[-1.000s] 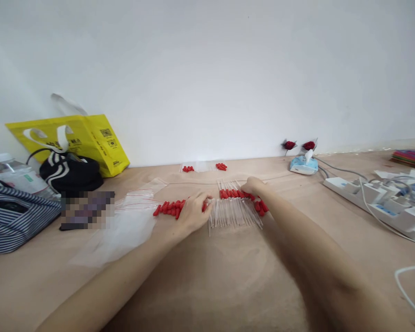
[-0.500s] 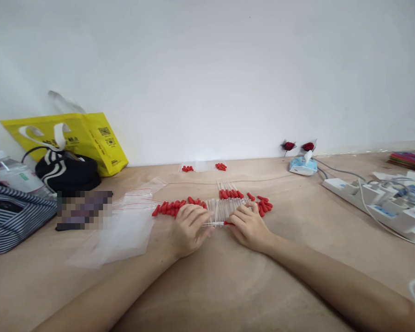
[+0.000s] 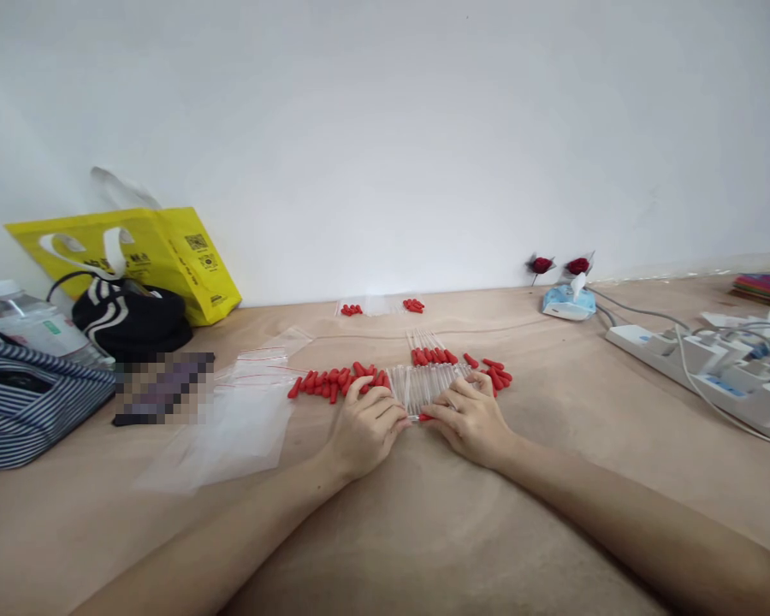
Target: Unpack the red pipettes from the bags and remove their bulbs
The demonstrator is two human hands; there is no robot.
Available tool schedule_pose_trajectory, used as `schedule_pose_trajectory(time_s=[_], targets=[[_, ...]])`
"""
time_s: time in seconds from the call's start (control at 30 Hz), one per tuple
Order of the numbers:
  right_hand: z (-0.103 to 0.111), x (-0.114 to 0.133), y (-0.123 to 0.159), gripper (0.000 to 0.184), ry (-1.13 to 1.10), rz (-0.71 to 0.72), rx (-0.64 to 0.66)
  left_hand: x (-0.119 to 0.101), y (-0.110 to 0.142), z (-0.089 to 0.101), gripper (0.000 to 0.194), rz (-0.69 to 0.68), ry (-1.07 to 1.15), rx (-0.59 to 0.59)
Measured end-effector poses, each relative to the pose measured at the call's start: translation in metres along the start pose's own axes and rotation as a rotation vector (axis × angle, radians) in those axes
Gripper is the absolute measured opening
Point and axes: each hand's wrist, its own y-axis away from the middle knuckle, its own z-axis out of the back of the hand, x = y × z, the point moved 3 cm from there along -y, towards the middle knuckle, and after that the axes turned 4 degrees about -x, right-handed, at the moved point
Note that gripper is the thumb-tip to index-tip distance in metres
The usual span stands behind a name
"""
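Observation:
Between my two hands lies a glass dropper tube (image 3: 414,418) with a red rubber bulb (image 3: 424,417) at its right end. My left hand (image 3: 367,429) is closed, thumb and fingers pinching the tube's left part. My right hand (image 3: 476,425) pinches the bulb end, and its fingers hide part of it. Just beyond lies a row of clear glass tubes (image 3: 417,389), side by side. Several droppers (image 3: 433,354) with red bulbs on rest behind that row. Loose red bulbs (image 3: 324,384) are heaped by my left hand, and a few more bulbs (image 3: 497,373) lie beyond my right.
Clear zip bags (image 3: 237,441) spread left of the bulbs. At the wall is a clear bag (image 3: 382,305) with red bulbs. A yellow bag (image 3: 198,265), bottle (image 3: 35,325) and striped pouch (image 3: 38,415) stand left. Tissues (image 3: 568,304) and a power strip (image 3: 712,376) are right.
My left hand has moved right and closed its fingers on the glass tube. My right hand still holds the bulb end. The view has shifted slightly.

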Motion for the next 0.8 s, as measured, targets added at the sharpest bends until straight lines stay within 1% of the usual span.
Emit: schedule_pose_trajectory(time_s=[0.1, 0.2, 0.33, 0.43, 0.57, 0.8], targets=[[0.0015, 0.0006, -0.0003, 0.011, 0.012, 0.004, 0.002, 0.0001, 0.0009, -0.0007, 0.014, -0.013, 0.032, 0.01], [0.0024, 0.0014, -0.0014, 0.013, 0.014, 0.011, 0.007, 0.0002, 0.0006, -0.0015, 0.012, -0.025, 0.053, 0.049], [0.001, 0.0008, -0.0009, 0.011, -0.007, 0.004, 0.011, 0.0008, -0.0001, -0.0028, 0.024, -0.024, 0.078, 0.108], [-0.0005, -0.0001, 0.0004, 0.01, -0.028, -0.018, 0.003, 0.0014, 0.0, -0.004, 0.027, -0.005, 0.113, 0.149], [-0.0021, -0.0005, 0.0021, 0.009, -0.058, -0.035, -0.001, 0.0016, -0.0002, -0.0036, 0.026, 0.02, 0.137, 0.189], [-0.0031, -0.0019, 0.0033, 0.011, -0.108, -0.058, 0.03, 0.0006, -0.0006, -0.0013, 0.025, 0.017, 0.09, 0.219]])
